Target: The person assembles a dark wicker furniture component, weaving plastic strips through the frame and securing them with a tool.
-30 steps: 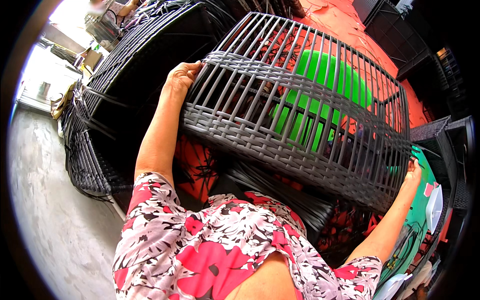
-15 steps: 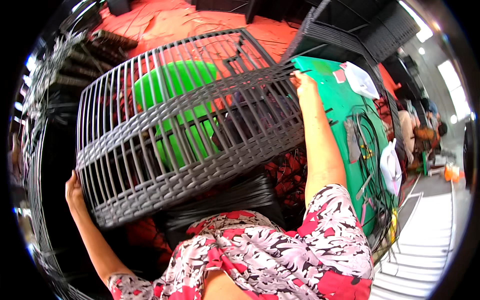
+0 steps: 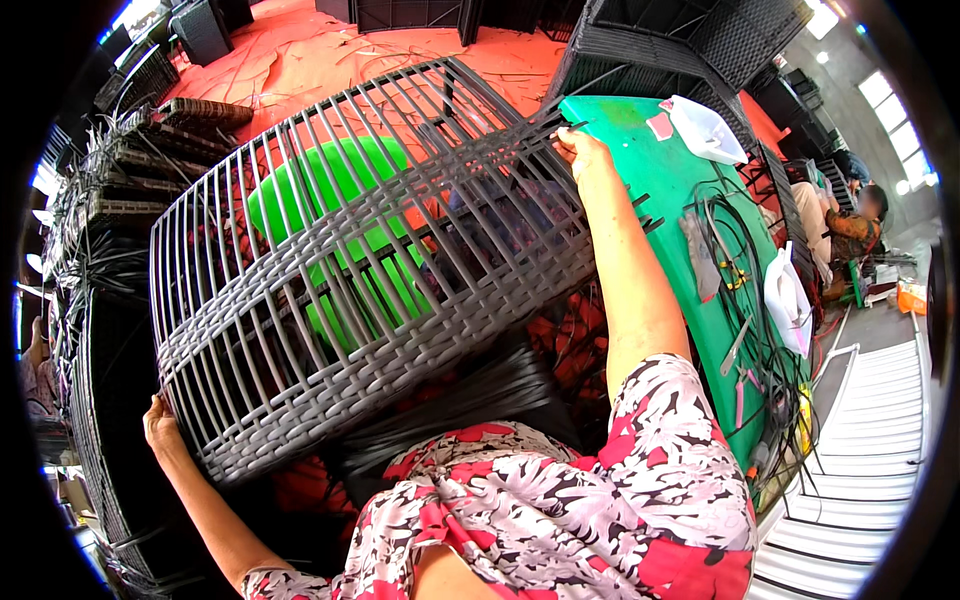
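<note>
A dark grey woven rattan panel (image 3: 390,335) lies tilted across my front, its right end higher than its left. Long slats run through it, with a woven band across the middle and another along the near edge. My left hand (image 3: 160,422) grips its lower left edge, the fingers partly hidden. At the far right end, my right hand (image 3: 582,152) is closed on the panel where the middle band's loose strand ends stick out. Through the slats shows a bright green plastic chair (image 3: 325,185).
A green tabletop (image 3: 640,130) on the right carries black strands (image 3: 735,270), scissors (image 3: 736,345), a white plastic container (image 3: 705,130) and a white bag (image 3: 788,300). Woven pieces (image 3: 130,170) are stacked at left. A person (image 3: 855,235) sits far right. Red sheeting (image 3: 340,50) covers the floor.
The panel's lower left corner and my left hand have shifted slightly down. My right hand has moved a little left and up, still at the panel's right end.
</note>
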`<state>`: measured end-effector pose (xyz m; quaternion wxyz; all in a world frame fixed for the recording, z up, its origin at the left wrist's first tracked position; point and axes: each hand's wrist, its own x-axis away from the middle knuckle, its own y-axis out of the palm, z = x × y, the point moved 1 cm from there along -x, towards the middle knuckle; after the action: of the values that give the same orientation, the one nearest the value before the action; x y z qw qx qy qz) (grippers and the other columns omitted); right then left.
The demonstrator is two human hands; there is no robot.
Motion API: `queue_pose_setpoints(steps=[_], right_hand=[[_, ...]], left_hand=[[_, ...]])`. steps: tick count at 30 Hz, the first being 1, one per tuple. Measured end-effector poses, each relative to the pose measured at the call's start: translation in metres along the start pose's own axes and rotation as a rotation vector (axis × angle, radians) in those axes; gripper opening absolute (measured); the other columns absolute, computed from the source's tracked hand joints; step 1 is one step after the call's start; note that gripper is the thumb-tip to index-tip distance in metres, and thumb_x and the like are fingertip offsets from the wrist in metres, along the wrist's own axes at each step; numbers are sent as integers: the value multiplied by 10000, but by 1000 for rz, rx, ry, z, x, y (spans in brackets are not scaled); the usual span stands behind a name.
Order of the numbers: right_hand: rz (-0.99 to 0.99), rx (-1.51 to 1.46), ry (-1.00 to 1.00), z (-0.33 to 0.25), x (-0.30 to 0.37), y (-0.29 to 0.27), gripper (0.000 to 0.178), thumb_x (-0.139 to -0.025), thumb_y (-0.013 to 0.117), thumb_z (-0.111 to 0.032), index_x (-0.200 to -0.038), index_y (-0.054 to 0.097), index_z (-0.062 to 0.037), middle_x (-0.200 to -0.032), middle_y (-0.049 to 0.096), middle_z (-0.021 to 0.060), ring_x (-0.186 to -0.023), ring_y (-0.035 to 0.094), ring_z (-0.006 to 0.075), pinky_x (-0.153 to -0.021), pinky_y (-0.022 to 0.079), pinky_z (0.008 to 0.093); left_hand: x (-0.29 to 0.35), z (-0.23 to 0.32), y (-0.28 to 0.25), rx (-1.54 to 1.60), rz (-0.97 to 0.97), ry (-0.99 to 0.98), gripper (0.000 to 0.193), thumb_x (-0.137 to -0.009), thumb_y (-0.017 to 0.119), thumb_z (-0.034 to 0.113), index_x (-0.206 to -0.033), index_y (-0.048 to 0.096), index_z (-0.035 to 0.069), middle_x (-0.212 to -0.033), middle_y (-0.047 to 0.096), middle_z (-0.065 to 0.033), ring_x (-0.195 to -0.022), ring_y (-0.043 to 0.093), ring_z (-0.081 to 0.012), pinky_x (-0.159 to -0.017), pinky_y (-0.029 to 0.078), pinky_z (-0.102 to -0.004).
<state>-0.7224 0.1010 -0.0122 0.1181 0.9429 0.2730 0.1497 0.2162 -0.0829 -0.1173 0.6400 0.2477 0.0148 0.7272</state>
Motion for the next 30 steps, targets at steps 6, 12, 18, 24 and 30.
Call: queue_pose_setpoints(steps=[6,12,18,24,30], right_hand=[[65,5,-32,-9,14,-2,118,-707,695,56,-790,615,28,-745,634,123,-579,625,215,-496,535,275],[65,7,-10,-5,22,33,126,-689,694,82,-769,610,34,-748,631,128,-583,624,217,-503,541,283],[-134,70,127,-27,19,0,281,-758,732,-161,-939,572,-17,-826,638,120,-677,641,235,-569,547,343],[-2,1017,-281,-123,59,-80,563,-794,660,-455,-1136,550,-21,-1026,649,127,-873,640,222,-767,491,341],[-379,355,309,-72,80,-121,560,-827,632,-441,-1130,531,19,-971,655,163,-815,654,254,-696,522,348]], left_hand=[[21,-10,24,-297,-71,120,252,-968,403,135,-948,584,-39,-901,628,-110,-753,611,-179,-745,521,-221],[10,17,-61,-210,53,32,278,-979,371,134,-955,582,-44,-938,622,-110,-805,606,-166,-795,508,-246],[0,5,7,78,391,-82,269,-934,470,182,-1044,552,-49,-1002,611,-137,-867,591,-200,-792,477,-238],[101,37,127,-484,650,519,491,-791,699,217,-1175,499,-16,-1039,574,-129,-965,526,-235,-880,415,-414],[188,-6,335,-756,-115,751,99,-865,598,78,-914,638,2,-797,605,-11,-728,544,-83,-674,423,-192]])
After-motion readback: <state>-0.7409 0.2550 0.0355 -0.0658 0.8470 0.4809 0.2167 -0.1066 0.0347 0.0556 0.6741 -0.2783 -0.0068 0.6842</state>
